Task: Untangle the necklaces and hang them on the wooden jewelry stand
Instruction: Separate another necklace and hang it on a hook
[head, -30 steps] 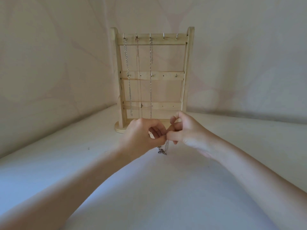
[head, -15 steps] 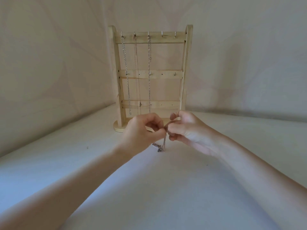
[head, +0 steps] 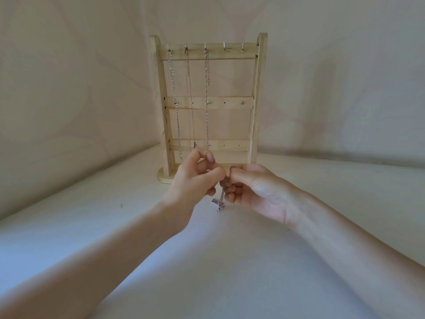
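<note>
Head view: a pale, cloth-covered surface (head: 230, 261) runs back to draped fabric walls of the same tone, and the wooden jewelry stand (head: 261, 100) rises upright just beyond both hands. Three chains (head: 177, 111) hang from the leftmost hooks of its top bar; the two hooks (head: 224, 47) above and slightly right of the hands are bare. The left hand (head: 195, 180) and right hand (head: 255, 187) meet fingertip to fingertip in front of the stand's base, each with fingers curled inward and pinching the silver necklace (head: 219, 202), whose bunched lower end dangles just below the hands, over the surface; whether it touches the cloth cannot be told. The stretch of chain between the pinches is hidden by the fingers, so any remaining knot or the clasp cannot be made out. Judged from this arrangement, the step in hand is freeing or opening this necklace before hanging it. To do it well, the pinches should remain close together with slack between them, since pulling outward would probably tighten a tangle in a fine chain; loosening by small rolling motions of the fingertips is preferable. Letting the free end hang under its own weight helps the strand straighten. Once it is clear, the nearer bare hook above the right hand appears the natural destination, approached without brushing the chains already hung beyond the left hand.
</note>
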Demonstrator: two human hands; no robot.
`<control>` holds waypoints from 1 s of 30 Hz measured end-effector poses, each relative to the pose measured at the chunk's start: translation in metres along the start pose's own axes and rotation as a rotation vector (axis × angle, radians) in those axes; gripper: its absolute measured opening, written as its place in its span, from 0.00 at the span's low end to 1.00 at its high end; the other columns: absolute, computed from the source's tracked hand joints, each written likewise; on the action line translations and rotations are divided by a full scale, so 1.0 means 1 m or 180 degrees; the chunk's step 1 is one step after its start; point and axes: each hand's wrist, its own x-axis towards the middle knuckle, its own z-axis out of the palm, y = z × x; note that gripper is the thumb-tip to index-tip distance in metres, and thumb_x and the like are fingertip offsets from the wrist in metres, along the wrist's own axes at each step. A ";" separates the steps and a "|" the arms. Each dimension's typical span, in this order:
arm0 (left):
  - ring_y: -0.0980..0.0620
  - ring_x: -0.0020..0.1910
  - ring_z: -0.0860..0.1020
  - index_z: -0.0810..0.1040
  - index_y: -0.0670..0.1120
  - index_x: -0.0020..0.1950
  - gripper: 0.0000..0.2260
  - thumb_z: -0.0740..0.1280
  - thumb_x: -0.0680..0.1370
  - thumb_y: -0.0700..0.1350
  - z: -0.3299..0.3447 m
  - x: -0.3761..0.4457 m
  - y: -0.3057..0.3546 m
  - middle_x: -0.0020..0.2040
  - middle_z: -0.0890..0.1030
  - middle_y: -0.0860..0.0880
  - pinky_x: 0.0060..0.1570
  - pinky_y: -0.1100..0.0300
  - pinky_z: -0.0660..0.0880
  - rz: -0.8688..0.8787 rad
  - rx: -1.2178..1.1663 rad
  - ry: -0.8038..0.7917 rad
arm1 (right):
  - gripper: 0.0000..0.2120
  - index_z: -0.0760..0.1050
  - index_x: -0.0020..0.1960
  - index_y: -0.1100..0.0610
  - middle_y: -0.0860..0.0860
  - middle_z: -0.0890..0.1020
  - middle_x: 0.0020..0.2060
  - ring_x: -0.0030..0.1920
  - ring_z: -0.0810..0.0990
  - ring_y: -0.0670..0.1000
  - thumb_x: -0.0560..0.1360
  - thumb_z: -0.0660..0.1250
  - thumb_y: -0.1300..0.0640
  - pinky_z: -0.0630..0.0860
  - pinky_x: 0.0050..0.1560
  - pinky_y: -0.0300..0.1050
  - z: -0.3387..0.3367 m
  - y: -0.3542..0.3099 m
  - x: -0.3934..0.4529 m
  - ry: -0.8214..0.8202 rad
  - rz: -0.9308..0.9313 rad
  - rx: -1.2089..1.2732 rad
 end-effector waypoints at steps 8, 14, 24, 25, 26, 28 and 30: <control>0.59 0.28 0.69 0.69 0.48 0.40 0.09 0.65 0.73 0.35 0.002 0.005 -0.005 0.35 0.73 0.52 0.27 0.69 0.67 0.0074 0.0153 0.0011 | 0.11 0.67 0.36 0.58 0.52 0.74 0.29 0.32 0.70 0.49 0.70 0.62 0.72 0.72 0.34 0.40 -0.003 -0.003 0.002 0.0262 -0.0217 -0.0038; 0.53 0.32 0.72 0.69 0.53 0.43 0.10 0.66 0.67 0.42 0.003 -0.001 -0.008 0.33 0.76 0.54 0.31 0.66 0.69 0.1777 0.2446 0.0077 | 0.09 0.70 0.45 0.60 0.57 0.74 0.38 0.39 0.73 0.52 0.70 0.62 0.71 0.76 0.39 0.40 -0.006 -0.001 0.002 0.0296 -0.0215 -0.0163; 0.56 0.28 0.68 0.71 0.49 0.44 0.09 0.59 0.76 0.35 0.004 0.002 0.002 0.32 0.69 0.52 0.26 0.68 0.68 -0.0342 -0.0998 -0.0169 | 0.08 0.74 0.36 0.61 0.53 0.72 0.31 0.31 0.68 0.46 0.70 0.62 0.71 0.70 0.33 0.37 0.004 0.000 -0.001 0.0073 -0.0168 -0.0354; 0.57 0.27 0.68 0.71 0.49 0.43 0.09 0.60 0.76 0.35 0.004 0.002 0.002 0.32 0.70 0.53 0.25 0.68 0.68 -0.0439 -0.1095 -0.0171 | 0.09 0.74 0.35 0.60 0.52 0.72 0.30 0.31 0.68 0.47 0.70 0.62 0.71 0.70 0.33 0.37 0.004 -0.001 -0.001 0.0176 -0.0172 -0.0378; 0.58 0.26 0.68 0.70 0.48 0.43 0.09 0.60 0.75 0.34 0.004 0.003 0.003 0.32 0.70 0.53 0.25 0.68 0.68 -0.0473 -0.1072 -0.0165 | 0.08 0.75 0.35 0.60 0.52 0.72 0.30 0.31 0.68 0.47 0.69 0.63 0.70 0.71 0.33 0.38 0.003 -0.001 -0.001 0.0267 -0.0171 -0.0417; 0.59 0.25 0.69 0.71 0.47 0.43 0.09 0.60 0.75 0.33 0.003 0.003 0.001 0.33 0.71 0.53 0.25 0.68 0.68 -0.0187 -0.0453 -0.0154 | 0.07 0.76 0.36 0.61 0.52 0.72 0.31 0.32 0.68 0.47 0.69 0.64 0.70 0.71 0.33 0.38 0.002 -0.001 -0.002 0.0369 -0.0147 -0.0572; 0.59 0.25 0.69 0.72 0.49 0.42 0.10 0.62 0.73 0.33 -0.003 0.006 -0.003 0.32 0.72 0.56 0.24 0.66 0.69 0.0657 0.1062 -0.0017 | 0.08 0.74 0.34 0.60 0.51 0.71 0.29 0.31 0.68 0.47 0.69 0.65 0.70 0.71 0.32 0.38 0.001 -0.001 -0.003 0.0420 -0.0102 -0.0703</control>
